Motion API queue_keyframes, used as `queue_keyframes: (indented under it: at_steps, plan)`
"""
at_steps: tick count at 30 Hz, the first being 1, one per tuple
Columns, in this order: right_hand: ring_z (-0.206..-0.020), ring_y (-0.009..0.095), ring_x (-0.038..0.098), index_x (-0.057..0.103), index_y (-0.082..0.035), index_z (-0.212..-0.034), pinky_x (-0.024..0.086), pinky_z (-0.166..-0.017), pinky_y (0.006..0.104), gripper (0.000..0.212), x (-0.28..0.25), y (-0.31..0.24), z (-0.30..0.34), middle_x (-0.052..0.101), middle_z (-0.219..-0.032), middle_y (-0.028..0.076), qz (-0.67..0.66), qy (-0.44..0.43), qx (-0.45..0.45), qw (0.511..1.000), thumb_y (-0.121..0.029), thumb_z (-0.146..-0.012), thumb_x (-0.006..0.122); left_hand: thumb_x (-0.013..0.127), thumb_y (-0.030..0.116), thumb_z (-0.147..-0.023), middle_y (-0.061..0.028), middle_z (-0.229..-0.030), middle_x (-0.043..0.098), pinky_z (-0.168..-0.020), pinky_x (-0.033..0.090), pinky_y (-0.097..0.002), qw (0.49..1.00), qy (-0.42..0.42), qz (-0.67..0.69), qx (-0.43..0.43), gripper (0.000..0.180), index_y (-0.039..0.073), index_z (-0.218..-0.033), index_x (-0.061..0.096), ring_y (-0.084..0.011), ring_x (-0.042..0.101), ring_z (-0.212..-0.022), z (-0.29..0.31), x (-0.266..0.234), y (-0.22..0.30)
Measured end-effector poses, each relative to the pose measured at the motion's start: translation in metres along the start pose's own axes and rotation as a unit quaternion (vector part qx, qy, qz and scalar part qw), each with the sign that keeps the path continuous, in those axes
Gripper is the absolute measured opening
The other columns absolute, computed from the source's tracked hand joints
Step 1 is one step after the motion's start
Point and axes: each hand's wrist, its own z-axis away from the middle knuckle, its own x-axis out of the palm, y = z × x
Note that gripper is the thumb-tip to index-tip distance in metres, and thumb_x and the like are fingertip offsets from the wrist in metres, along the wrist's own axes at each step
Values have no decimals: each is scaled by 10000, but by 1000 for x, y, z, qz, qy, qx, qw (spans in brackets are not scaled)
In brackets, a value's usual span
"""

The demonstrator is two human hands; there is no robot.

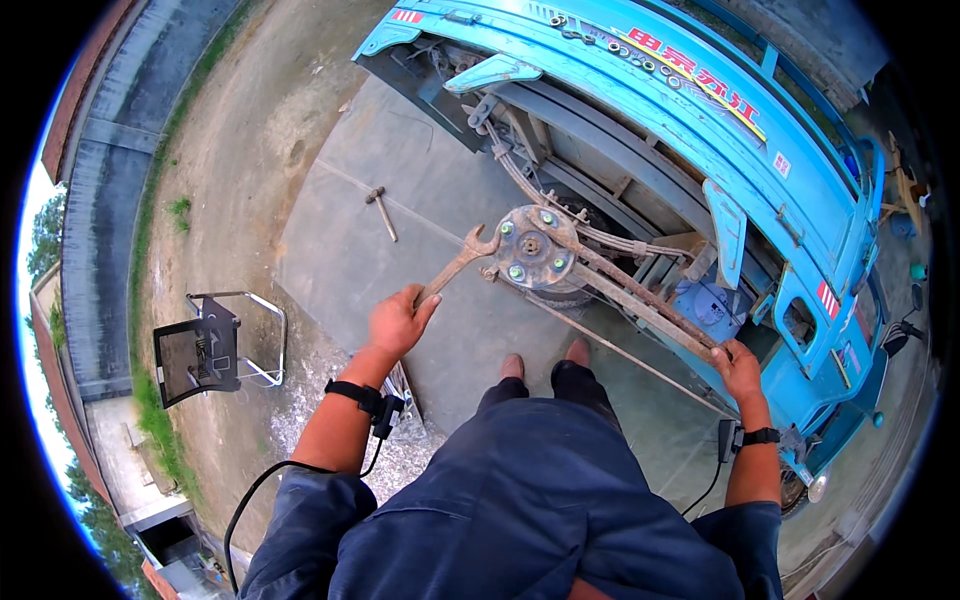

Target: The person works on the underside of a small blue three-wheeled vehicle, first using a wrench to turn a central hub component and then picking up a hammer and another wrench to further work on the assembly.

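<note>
My left hand is closed round the handle of a large rusty open-end wrench. The wrench's jaw points at the left edge of a round wheel hub, which has several studs with green tips. Whether jaw and hub touch I cannot tell. On the right, my right hand grips the near end of a long rusty metal bar. The bar's far end lies against the right side of the hub. What holds it there is hard to make out.
A blue truck fills the upper right, with leaf springs behind the hub and several metal rings along its side. A hammer lies on the concrete. At the left stands a folding chair. A thin rod slants below the bar.
</note>
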Motion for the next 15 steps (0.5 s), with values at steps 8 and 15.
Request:
queue_keyframes:
  at_steps: [8,15]
  plan:
    - [-834,392,626,659,-56,-914,497,-722,443,285,-12,-4,-1,642,-880,170,6,-22,15,1000,-340,-890,674,663,428,-901,-122,-814,686,-641,527,-448,994,16,-59,93,344,97,-990,668,-351,666,-744,-15,-20,-1]
    - [-829,408,616,642,-51,-894,488,-711,457,284,-5,0,2,633,-869,184,14,-18,6,1000,-333,-894,671,709,403,-868,-101,-807,678,-625,526,-420,989,21,-60,135,319,109,-988,679,-326,662,-725,-6,-11,13]
